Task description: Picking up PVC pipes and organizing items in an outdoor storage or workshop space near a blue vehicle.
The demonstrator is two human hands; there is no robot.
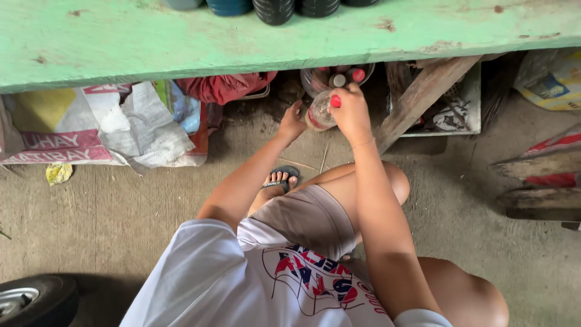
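Beneath the green worktop [242,42], the right hand [350,112] grips a red-capped plastic bottle [319,112]; the left hand [292,123] cups its base.

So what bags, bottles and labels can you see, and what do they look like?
Clear plastic bottle with red cap and red label: held by both hands under the green bench.
Woven white sack with yellow and pink print: lying crumpled under the bench, left.
White and yellow printed bag: far right, on the floor.
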